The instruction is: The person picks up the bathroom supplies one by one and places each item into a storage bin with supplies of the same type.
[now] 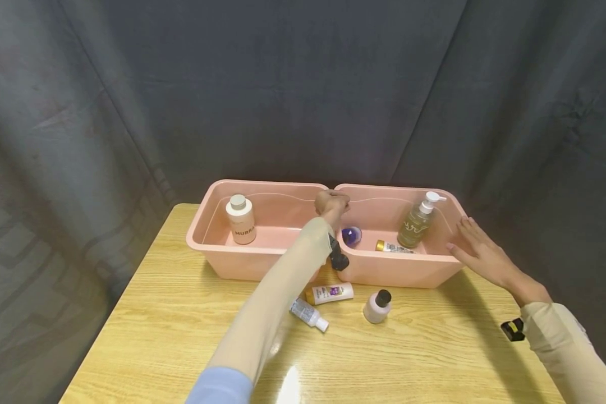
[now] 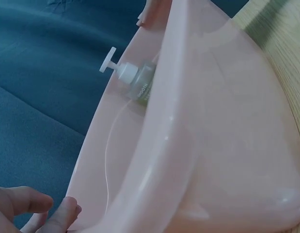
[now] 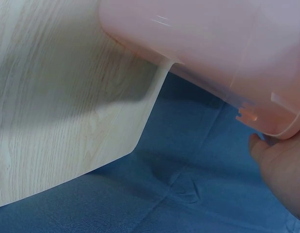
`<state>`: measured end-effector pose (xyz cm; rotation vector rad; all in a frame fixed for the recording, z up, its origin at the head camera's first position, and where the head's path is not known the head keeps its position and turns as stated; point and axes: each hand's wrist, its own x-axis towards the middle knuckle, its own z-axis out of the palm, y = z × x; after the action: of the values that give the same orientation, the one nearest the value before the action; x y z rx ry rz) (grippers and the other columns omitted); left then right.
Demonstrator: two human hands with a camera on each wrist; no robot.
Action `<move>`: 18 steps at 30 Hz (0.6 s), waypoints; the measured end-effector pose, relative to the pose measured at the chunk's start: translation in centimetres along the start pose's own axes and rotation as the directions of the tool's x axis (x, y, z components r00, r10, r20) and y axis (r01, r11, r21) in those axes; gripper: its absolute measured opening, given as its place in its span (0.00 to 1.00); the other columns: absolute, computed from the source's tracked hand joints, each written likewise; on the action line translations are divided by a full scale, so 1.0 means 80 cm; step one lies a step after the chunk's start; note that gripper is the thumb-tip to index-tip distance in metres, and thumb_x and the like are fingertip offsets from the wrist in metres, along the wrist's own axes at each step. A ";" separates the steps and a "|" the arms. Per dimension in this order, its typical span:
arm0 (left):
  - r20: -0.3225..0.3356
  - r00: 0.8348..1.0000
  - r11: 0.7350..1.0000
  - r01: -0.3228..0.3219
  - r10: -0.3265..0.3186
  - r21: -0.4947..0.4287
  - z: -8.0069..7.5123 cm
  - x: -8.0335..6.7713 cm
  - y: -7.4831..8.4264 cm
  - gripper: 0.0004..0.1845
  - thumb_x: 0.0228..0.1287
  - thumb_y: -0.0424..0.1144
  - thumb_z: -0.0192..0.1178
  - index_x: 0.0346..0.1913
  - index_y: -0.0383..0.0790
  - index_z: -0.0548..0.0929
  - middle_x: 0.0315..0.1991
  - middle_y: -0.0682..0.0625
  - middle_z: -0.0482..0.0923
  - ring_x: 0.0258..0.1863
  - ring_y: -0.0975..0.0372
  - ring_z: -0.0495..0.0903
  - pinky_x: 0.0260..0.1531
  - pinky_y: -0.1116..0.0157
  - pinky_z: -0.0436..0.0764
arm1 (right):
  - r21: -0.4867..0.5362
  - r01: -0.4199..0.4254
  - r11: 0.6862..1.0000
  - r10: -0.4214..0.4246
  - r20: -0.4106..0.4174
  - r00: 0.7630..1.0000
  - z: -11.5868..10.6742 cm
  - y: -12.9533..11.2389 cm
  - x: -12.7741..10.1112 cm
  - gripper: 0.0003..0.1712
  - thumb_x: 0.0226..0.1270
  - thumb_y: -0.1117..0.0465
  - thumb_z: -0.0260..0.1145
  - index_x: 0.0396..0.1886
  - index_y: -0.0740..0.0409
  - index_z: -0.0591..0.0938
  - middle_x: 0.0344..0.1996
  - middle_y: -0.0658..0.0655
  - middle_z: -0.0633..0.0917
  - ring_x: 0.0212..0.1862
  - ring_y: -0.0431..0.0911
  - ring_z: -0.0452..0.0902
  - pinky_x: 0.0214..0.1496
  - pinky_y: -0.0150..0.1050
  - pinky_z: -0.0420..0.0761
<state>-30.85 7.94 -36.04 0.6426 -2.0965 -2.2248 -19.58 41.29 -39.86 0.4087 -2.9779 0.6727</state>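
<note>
Two pink plastic bins stand side by side. My left hand [image 1: 331, 203] is at the rims where they meet, fingers curled at the right bin [image 1: 399, 272]; in the left wrist view its fingertips [image 2: 65, 213] are right at that bin's corner. My right hand [image 1: 485, 258] rests on the same bin's right rim with fingers stretched out and thumb apart. Inside this bin are a clear pump bottle [image 1: 415, 224] with a white pump, a gold-capped tube [image 1: 394, 247] and a blue-purple rounded item [image 1: 351, 236]. A white bottle [image 1: 241, 221] stands in the left bin [image 1: 242, 269].
In front of the bins on the wooden table [image 1: 171, 325] lie a white tube with a gold cap [image 1: 330, 293] and a white-capped tube [image 1: 309, 314], partly behind my left arm. A small black-capped bottle [image 1: 377, 308] stands nearby. Dark curtain [image 1: 283, 101] hangs behind.
</note>
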 end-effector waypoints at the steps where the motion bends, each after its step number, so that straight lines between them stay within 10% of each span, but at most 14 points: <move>1: -0.004 1.000 1.000 -0.002 0.002 0.005 0.000 0.000 0.000 0.10 0.49 0.20 0.65 0.34 0.35 0.88 0.23 0.48 0.84 0.24 0.57 0.84 0.31 0.67 0.85 | 0.001 -0.002 1.000 0.002 0.000 1.000 0.000 0.000 0.000 0.45 0.76 0.47 0.56 0.77 0.68 0.49 0.78 0.67 0.41 0.78 0.54 0.26 0.68 0.73 0.39; 18: 0.060 0.998 0.997 0.005 0.000 -0.076 -0.004 -0.001 0.001 0.13 0.57 0.21 0.64 0.46 0.28 0.84 0.35 0.40 0.85 0.39 0.50 0.88 0.33 0.68 0.85 | 0.002 -0.012 1.000 0.012 0.002 1.000 -0.001 0.000 0.000 0.45 0.75 0.47 0.56 0.77 0.68 0.49 0.78 0.66 0.41 0.78 0.53 0.26 0.68 0.73 0.39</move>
<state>-30.72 7.67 -35.94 0.5819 -2.0266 -2.3405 -19.58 41.34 -39.80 0.3926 -2.9835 0.6769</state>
